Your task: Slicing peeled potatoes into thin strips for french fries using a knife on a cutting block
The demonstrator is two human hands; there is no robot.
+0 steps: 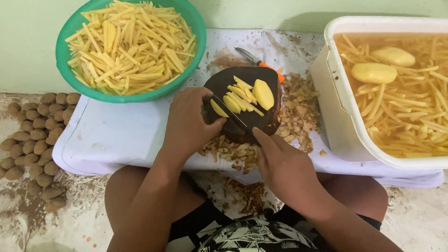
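On the dark, rounded wooden chopping board (242, 100), my left hand (189, 123) pinches a pale yellow peeled potato slice (218, 108) at the board's nine o'clock edge, fingers curled tight around it. My right hand (280, 163), closed on the handle, lays the thin steel knife (229, 113) just beside it, blade running from ten o'clock to four o'clock. Cut yellow potato sticks (241, 95) and a thick half potato (263, 94) lie toward two o'clock from the slice.
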